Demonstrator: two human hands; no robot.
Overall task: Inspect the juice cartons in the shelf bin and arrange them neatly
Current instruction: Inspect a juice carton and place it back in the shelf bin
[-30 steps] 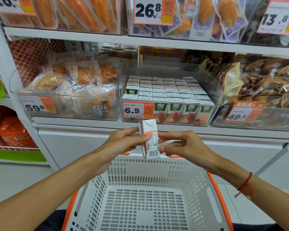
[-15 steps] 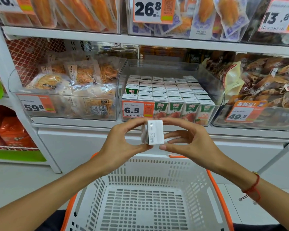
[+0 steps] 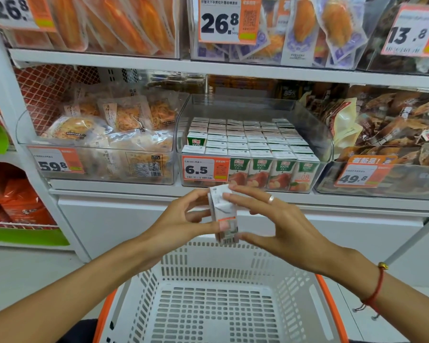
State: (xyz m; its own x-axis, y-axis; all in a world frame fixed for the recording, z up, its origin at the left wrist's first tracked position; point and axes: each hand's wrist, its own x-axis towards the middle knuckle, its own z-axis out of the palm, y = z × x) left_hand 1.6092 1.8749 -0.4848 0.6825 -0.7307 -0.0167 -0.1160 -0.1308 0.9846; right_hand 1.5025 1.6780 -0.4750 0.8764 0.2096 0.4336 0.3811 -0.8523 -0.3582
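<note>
One juice carton is held out of the shelf bin, in front of the shelf edge and above a white basket. It is roughly upright, barcode end down. Left hand pinches it, thumb on the near face, fingers curled behind. Right hand touches it at top corner and lower edge, fingers spread; likely placed to turn it for checking each side. The rows of cartons in the bin stand tight; a gap shows behind the front-left one.
</note>
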